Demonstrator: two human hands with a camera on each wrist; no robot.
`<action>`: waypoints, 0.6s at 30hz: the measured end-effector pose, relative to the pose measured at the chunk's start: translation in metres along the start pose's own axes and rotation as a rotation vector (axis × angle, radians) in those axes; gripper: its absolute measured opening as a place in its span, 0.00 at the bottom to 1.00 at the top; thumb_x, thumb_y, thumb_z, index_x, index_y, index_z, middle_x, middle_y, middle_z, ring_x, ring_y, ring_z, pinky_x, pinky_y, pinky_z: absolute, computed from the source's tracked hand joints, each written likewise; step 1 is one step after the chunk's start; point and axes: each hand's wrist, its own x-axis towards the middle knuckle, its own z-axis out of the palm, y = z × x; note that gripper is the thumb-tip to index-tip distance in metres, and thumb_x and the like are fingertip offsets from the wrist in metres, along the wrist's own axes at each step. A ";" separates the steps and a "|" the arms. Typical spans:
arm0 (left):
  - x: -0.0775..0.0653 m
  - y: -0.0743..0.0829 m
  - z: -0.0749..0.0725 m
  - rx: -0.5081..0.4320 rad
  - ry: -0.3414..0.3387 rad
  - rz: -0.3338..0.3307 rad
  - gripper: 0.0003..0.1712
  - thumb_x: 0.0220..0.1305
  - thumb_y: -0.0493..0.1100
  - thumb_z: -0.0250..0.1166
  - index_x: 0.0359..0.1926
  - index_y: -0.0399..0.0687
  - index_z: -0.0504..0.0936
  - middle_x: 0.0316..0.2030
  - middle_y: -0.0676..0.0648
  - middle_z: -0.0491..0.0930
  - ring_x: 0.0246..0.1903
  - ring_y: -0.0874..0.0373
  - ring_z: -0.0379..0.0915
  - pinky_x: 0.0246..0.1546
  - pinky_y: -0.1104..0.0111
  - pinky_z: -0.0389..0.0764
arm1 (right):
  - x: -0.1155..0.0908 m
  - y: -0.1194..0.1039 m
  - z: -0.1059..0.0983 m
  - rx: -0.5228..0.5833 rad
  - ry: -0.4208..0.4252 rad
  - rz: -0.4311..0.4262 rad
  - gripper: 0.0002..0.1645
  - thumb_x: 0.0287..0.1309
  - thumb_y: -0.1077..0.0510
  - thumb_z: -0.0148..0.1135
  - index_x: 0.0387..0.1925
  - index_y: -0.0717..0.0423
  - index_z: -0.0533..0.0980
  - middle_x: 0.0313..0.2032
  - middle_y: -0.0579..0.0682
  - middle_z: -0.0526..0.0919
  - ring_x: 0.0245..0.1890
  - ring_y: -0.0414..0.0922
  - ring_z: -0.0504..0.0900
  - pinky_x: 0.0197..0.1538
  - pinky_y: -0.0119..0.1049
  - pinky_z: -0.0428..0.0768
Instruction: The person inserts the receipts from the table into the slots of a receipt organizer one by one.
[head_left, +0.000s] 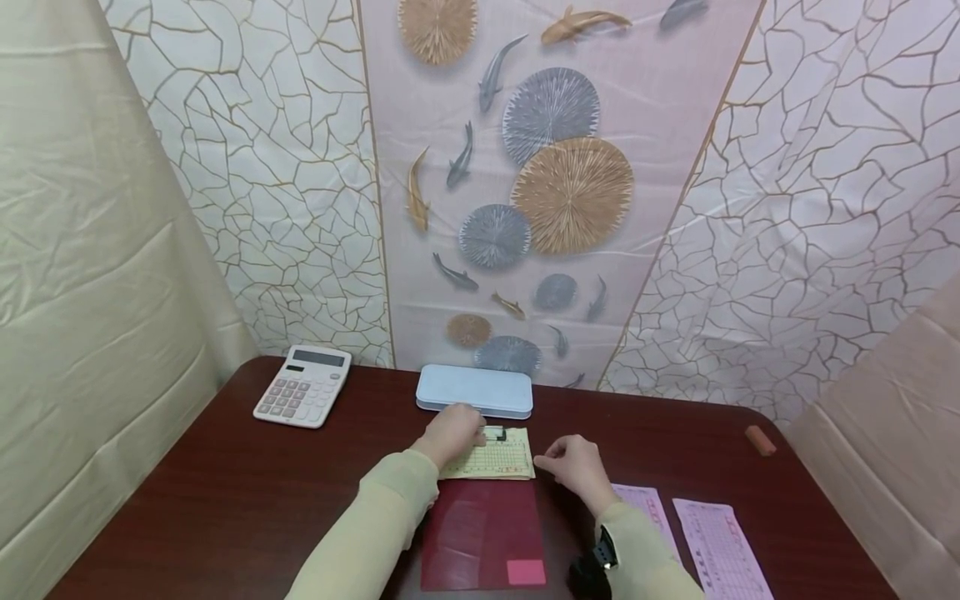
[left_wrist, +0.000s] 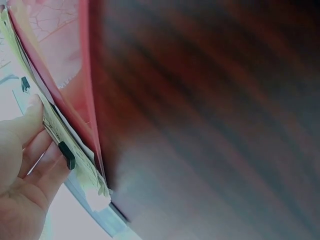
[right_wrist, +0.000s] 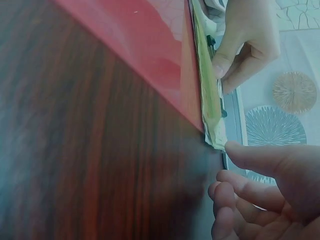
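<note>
A dark red glossy folder [head_left: 480, 533] lies flat with a pink label [head_left: 526, 572] at its lower right corner. Over its far end is a stack of yellow-green printed slips [head_left: 498, 458], their edges layered. A clip [head_left: 495, 433] with black ends sits along the stack's far edge. My left hand [head_left: 453, 433] grips at this clip, its thumb between the black ends in the left wrist view. Beside the stack's right edge is my right hand [head_left: 573, 465]. The right wrist view has its thumb tip [right_wrist: 233, 149] right at the slips' corner, apart from the loosely bent fingers.
A light blue tin case [head_left: 474, 388] lies just beyond the slips. The white calculator [head_left: 303, 387] is at the back left. Two pink printed sheets [head_left: 722, 546] lie right of the right forearm. Farther right is a small reddish-brown block [head_left: 761, 440].
</note>
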 end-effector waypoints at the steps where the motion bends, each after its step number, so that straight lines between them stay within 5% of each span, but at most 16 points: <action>1: 0.000 0.000 0.000 0.002 0.000 -0.001 0.14 0.59 0.50 0.67 0.19 0.54 0.79 0.23 0.56 0.79 0.31 0.61 0.77 0.34 0.70 0.78 | -0.001 0.001 -0.001 -0.002 -0.001 -0.002 0.11 0.50 0.55 0.70 0.26 0.60 0.80 0.22 0.49 0.78 0.18 0.40 0.75 0.23 0.33 0.76; 18: 0.000 0.001 0.001 0.006 0.018 -0.008 0.12 0.58 0.50 0.68 0.20 0.54 0.80 0.23 0.56 0.79 0.31 0.61 0.77 0.35 0.70 0.78 | -0.018 0.033 -0.037 -0.096 0.017 -0.099 0.11 0.50 0.57 0.70 0.35 0.59 0.82 0.26 0.47 0.80 0.24 0.41 0.74 0.27 0.34 0.74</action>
